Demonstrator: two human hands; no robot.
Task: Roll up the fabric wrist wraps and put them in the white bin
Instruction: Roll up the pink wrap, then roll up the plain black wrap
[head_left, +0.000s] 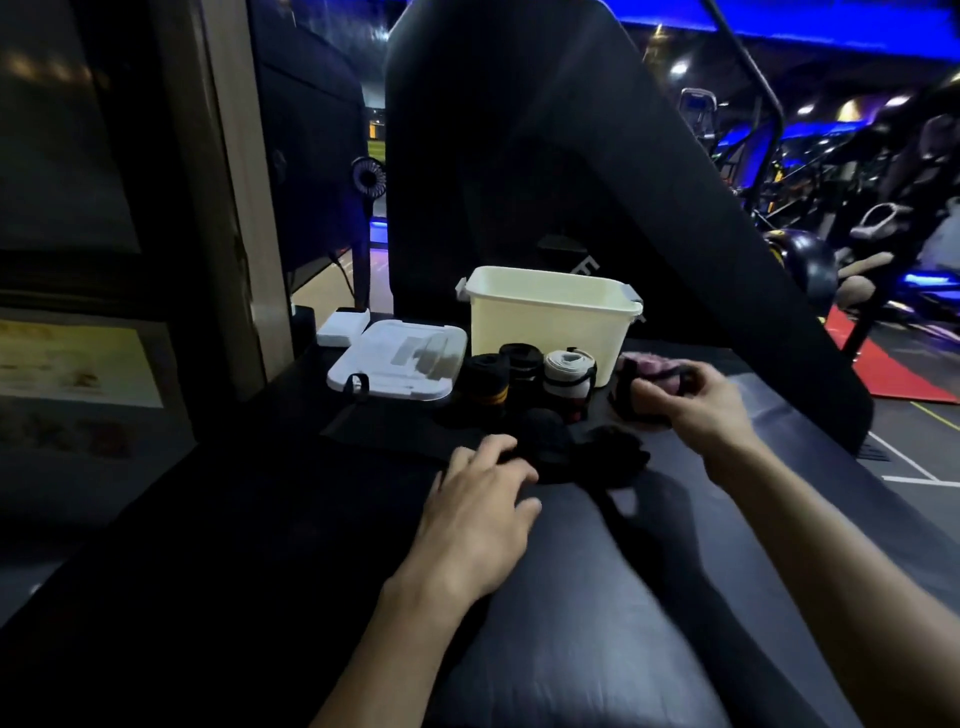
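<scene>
The white bin (550, 322) stands open at the back of a dark padded bench. Just in front of it stand three rolled wraps: a black one with a yellow band (485, 384), a plain black one (521, 358) and a white one (567, 374). My right hand (691, 402) grips a pink and black wrap (652, 366) to the right of them. A loose black wrap (576, 452) lies in a heap nearer me. My left hand (480, 506) rests with its fingers spread on that heap's left end.
The bin's white lid (400, 358) lies flat to the left of the bin, with a small white box (343, 327) behind it. A tall black upholstered backrest (545, 156) rises behind the bin. Gym machines and a red mat (883, 369) stand to the right.
</scene>
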